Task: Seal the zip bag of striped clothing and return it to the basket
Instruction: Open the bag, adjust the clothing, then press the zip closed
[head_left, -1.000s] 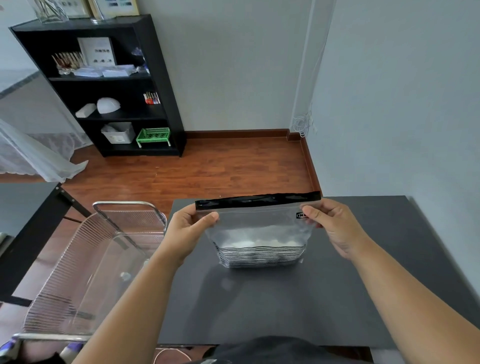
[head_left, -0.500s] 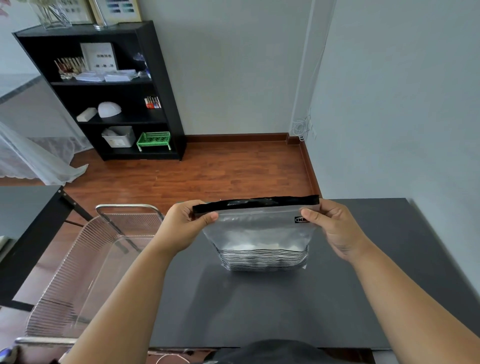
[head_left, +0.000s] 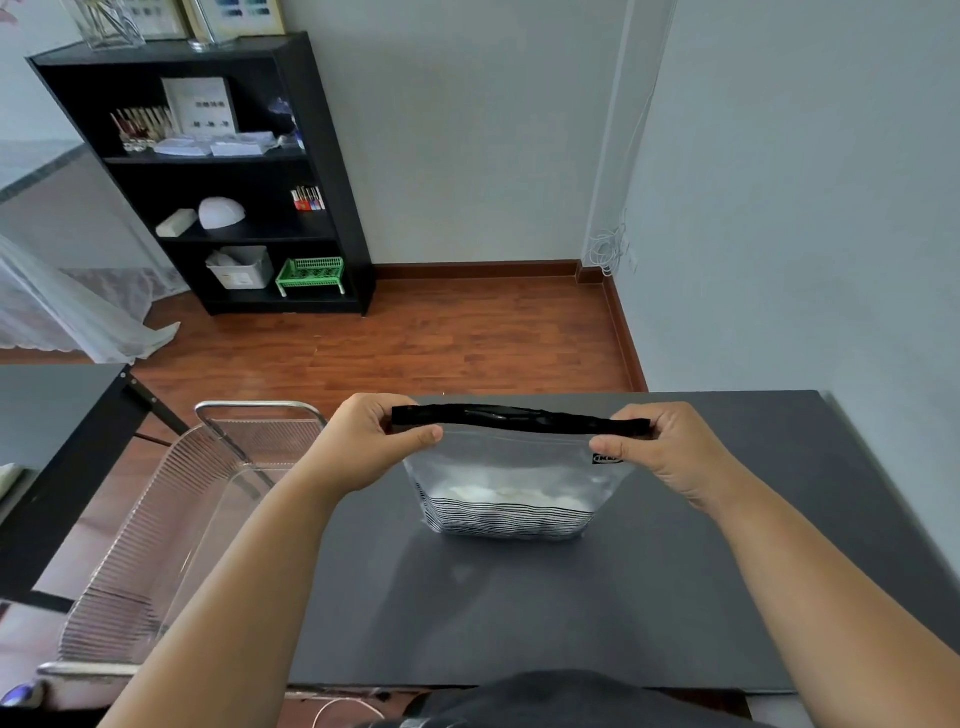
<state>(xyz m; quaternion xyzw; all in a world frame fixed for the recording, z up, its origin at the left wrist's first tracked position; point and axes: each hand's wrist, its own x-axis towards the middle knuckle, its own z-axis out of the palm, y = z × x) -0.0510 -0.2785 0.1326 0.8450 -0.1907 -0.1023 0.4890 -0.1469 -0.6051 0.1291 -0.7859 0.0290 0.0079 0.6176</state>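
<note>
The zip bag (head_left: 506, 480) stands upright on the dark desk (head_left: 727, 571) with striped clothing (head_left: 506, 519) at its bottom. The left hand (head_left: 363, 447) and right hand (head_left: 665, 454) each pinch one end of the black zip strip (head_left: 519, 418) — thumbs in front. A wire basket (head_left: 171, 519) sits left of the desk, apart from the bag.

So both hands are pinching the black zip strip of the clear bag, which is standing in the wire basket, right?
Not quite. The head view shows the left hand and right hand pinching the black zip strip, but the clear bag stands on the dark grey table, beside the wire basket.
</note>
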